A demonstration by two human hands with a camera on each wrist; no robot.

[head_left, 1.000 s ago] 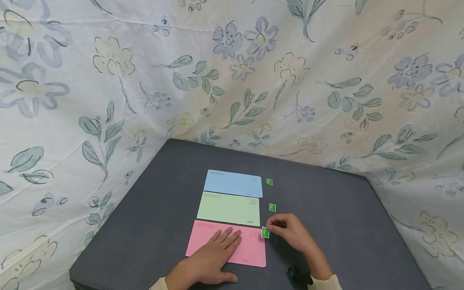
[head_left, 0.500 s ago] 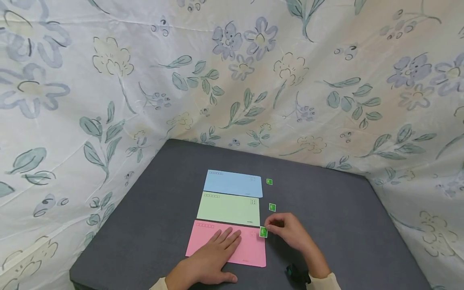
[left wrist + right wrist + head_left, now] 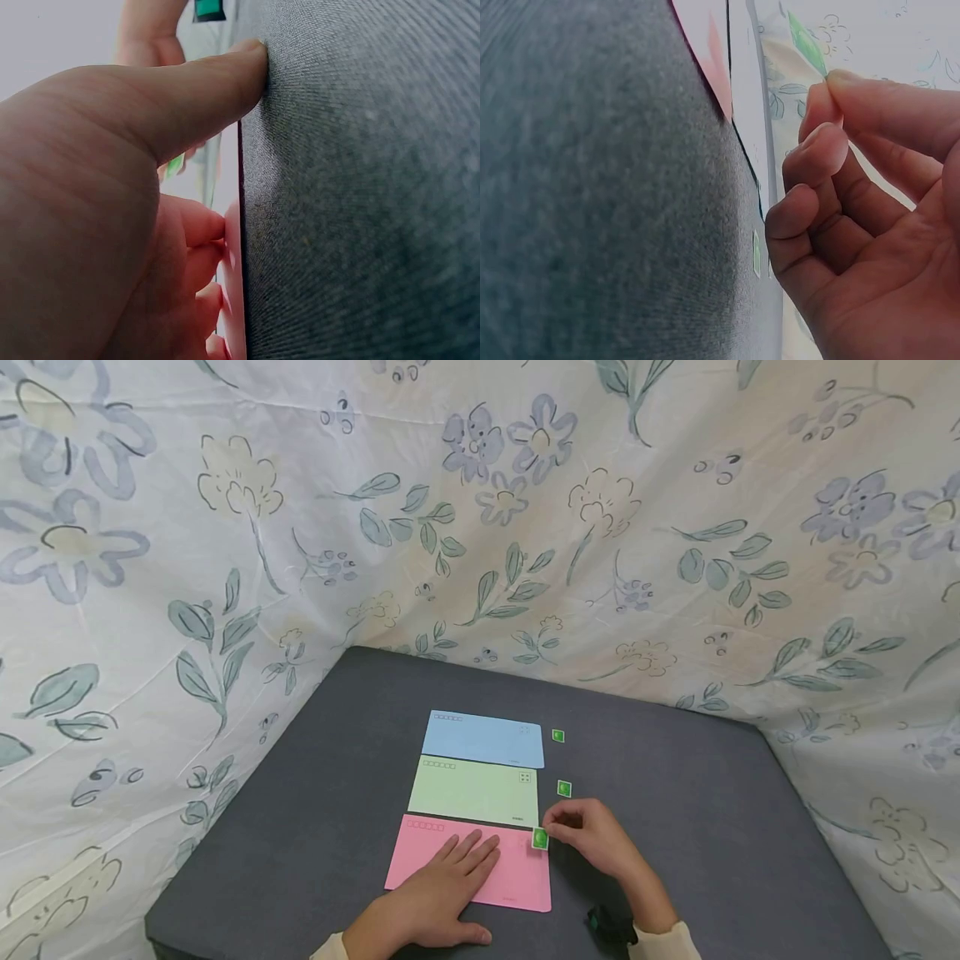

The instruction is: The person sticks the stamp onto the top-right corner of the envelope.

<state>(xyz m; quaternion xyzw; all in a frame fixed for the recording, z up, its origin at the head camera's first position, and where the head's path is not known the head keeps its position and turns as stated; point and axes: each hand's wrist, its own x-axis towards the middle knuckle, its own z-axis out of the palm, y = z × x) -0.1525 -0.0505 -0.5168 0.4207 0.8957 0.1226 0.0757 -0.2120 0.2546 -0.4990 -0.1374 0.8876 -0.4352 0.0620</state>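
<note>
A pink envelope (image 3: 517, 881) lies nearest the person, and the left hand (image 3: 444, 889) rests flat on it with fingers spread. In the left wrist view the thumb (image 3: 217, 82) presses on the dark cloth below the envelope's edge. Between thumb and forefinger the right hand (image 3: 592, 837) pinches a small green stamp (image 3: 540, 838) by its edge, over the pink envelope's upper right corner. The right wrist view shows this stamp (image 3: 808, 43) held up off the surface. Behind lie a pale green envelope (image 3: 472, 791) and a blue envelope (image 3: 482, 740), in a column.
Two more green stamps lie right of the envelopes: one stamp (image 3: 564, 788) beside the green envelope, another stamp (image 3: 558, 736) beside the blue. The dark grey table (image 3: 337, 777) is bordered by a flowered cloth (image 3: 480, 527). A black device (image 3: 609, 924) sits at the right wrist.
The right hand has moved slightly left with the stamp, from the pink envelope's right edge to over its corner. The left hand has stayed still.
</note>
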